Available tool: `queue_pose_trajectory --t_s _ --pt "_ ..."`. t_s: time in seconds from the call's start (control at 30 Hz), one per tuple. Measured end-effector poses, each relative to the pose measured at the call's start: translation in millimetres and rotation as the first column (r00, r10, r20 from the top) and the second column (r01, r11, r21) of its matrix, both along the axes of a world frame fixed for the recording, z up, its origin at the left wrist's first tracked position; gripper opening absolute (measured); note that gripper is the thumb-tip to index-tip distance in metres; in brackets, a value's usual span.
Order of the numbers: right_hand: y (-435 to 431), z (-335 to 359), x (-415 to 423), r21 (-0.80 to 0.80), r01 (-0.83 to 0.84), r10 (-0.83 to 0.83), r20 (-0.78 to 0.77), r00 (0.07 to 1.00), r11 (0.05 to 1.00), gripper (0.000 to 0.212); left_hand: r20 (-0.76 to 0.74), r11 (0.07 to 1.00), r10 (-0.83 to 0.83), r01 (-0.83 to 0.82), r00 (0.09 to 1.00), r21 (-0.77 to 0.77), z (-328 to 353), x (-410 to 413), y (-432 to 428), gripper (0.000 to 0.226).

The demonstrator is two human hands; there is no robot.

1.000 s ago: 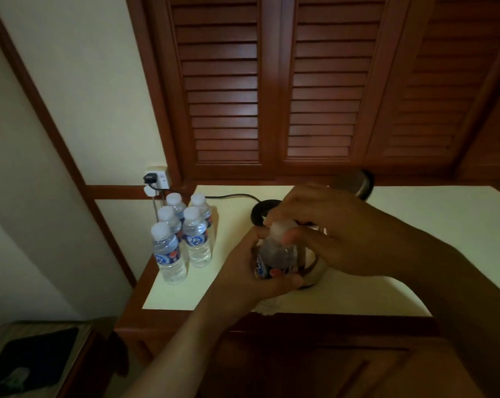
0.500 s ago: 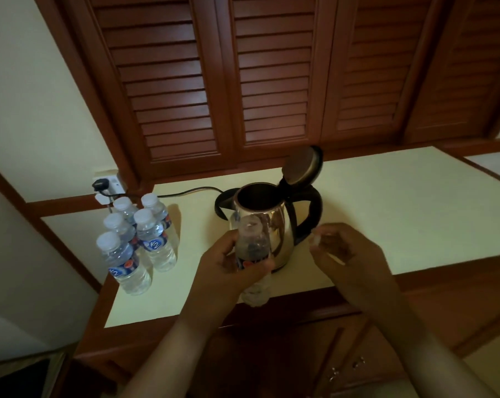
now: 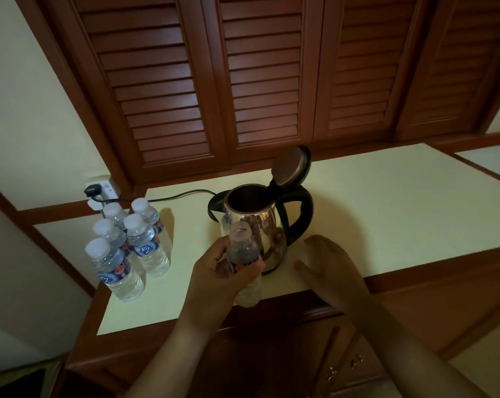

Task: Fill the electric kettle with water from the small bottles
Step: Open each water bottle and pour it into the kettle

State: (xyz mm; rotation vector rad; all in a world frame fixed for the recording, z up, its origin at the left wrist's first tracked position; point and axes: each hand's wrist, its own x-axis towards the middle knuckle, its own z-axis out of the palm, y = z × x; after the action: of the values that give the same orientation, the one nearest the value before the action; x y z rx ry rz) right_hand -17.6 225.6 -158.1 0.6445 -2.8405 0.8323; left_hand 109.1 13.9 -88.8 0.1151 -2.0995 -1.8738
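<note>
Right hand (image 3: 326,265) lowered to counter (image 3: 386,202), palm down

Both forearms are bare, no sleeves reaching into view; the left hand (image 3: 223,278) and right hand (image 3: 327,264) wear no gloves, rings or watch (dim light blurs finer detail).
</note>
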Motion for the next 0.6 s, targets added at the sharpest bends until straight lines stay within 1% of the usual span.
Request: queue_pose_trajectory --t_s 0.07,0.1,0.17,0.4,0.53,0.6 --pt "1 0 -6 0.182 0.022 -0.020 -0.012 1.000 0.983 0.093 -0.009 1.000 0.018 -0.018 1.000 0.020 1 0 -1 0.035" --pt "1 0 -9 0.260 0.024 -0.027 0.009 1.000 0.965 0.100 -0.013 0.999 0.032 -0.031 0.999 0.025 1 0 -1 0.039" --pt "2 -2 -15 0.344 0.015 -0.032 0.046 0.998 0.939 0.106 -0.026 0.998 0.069 -0.068 0.997 0.018 4 0 -2 0.044" --pt "2 -9 -17 0.431 -0.034 -0.013 0.107 0.994 0.902 0.114 -0.099 0.970 0.191 -0.204 0.977 -0.132 23 -8 -15 0.041" --pt "0 -8 -17 0.452 -0.036 -0.014 0.107 0.994 0.891 0.118 -0.129 0.928 0.247 -0.273 0.960 -0.254 43 -18 -26 0.037" --pt "1 -7 -17 0.453 -0.035 -0.014 0.105 0.994 0.891 0.117 -0.125 0.889 0.271 -0.297 0.955 -0.349 51 -24 -35 0.031"
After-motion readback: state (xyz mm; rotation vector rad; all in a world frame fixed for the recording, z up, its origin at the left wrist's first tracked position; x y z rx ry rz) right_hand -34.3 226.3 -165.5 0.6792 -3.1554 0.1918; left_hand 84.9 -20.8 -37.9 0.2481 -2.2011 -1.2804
